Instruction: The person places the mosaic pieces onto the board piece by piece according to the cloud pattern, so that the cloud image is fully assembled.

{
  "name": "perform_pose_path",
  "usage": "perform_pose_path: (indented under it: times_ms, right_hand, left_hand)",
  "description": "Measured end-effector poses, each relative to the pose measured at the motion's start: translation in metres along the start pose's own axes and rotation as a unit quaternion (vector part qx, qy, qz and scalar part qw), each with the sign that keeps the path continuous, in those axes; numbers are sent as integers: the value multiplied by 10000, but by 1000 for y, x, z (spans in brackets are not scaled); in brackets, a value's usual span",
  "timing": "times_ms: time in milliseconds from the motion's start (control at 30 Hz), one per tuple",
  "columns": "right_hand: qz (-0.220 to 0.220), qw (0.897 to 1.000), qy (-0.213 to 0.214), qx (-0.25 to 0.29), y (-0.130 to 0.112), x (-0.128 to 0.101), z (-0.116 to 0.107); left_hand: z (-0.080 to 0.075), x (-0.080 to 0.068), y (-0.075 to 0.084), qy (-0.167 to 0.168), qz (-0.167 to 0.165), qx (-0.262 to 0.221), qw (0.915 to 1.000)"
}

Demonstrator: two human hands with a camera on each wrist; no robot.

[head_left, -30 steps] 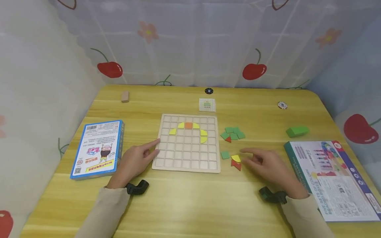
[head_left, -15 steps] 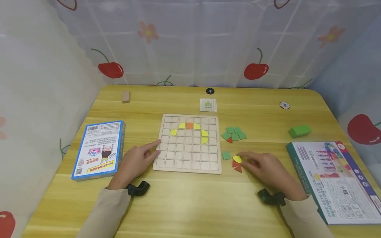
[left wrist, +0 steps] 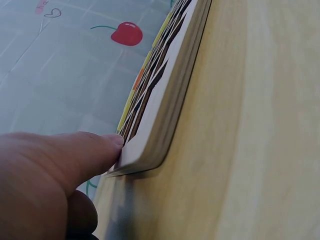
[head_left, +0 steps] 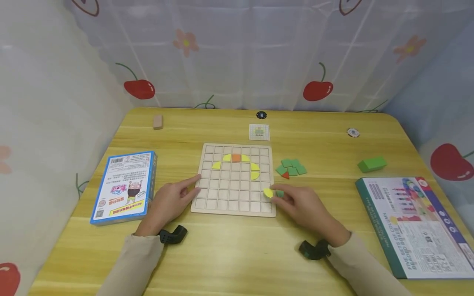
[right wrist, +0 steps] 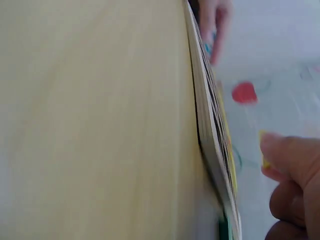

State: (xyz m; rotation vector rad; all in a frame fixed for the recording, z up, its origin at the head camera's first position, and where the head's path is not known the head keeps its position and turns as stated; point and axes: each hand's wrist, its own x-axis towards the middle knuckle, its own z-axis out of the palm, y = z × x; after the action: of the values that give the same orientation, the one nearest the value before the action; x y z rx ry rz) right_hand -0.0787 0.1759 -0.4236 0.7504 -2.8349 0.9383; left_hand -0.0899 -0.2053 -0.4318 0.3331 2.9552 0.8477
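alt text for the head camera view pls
A person's right hand pinches a yellow piece over the right edge of a wooden grid board, while the left hand rests against its left edge. Green squares lie to the right.

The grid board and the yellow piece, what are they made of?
The grid board looks like pale, unpainted wood: light matte surface, and a thick layered edge in the left wrist view. The yellow piece, pinched by the right hand, is probably painted wood, flat and evenly coloured.
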Motion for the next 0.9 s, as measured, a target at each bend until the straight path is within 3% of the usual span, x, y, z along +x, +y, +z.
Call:
perform_pose_path:
  times_ms: [267,467,633,900]
  right_hand:
    - [12,9997,-120,229,-52,59,47]
    - [104,9998,-163,110,-66,97,69]
    - [-42,9998,-136,-162,-66,111,84]
    - [-304,9980,181,-530,-61,112,95]
  left_hand:
    - [0,1,0,2,38,19,10000]
    - [1,0,-1,-27,0,61,10000]
    - [1,1,-1,-52,-43,79,9999]
    - [0,1,-1,22,-42,74,10000]
